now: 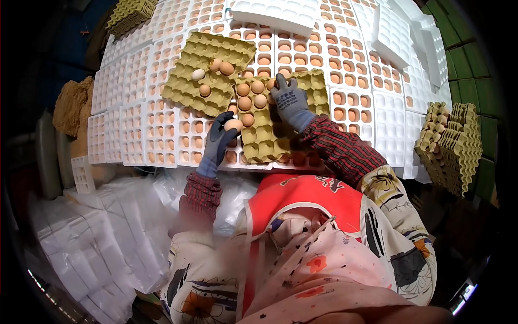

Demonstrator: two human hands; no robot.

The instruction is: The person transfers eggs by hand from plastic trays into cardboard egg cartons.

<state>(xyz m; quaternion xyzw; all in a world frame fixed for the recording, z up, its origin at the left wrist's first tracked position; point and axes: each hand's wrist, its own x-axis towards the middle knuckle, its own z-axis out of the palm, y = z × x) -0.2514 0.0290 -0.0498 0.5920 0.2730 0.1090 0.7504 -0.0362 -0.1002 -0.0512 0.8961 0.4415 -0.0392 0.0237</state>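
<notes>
My left hand, in a grey-blue work glove, holds a pale brown egg between thumb and fingers, beside the left edge of a yellow-green pulp egg tray. My right hand, gloved alike, reaches over that tray with its fingertips at an egg in the back row; whether it grips the egg cannot be told. Several brown eggs sit in the tray's left part. Another pulp tray, to the left and tilted, bears several eggs, one of them whitish. Both trays lie over egg-filled white foam trays.
Empty foam trays lie at the right, and loose ones rest on top at the back. Stacked pulp trays stand at the right and back left. Plastic-wrapped white packs are below left; green boxes line the right.
</notes>
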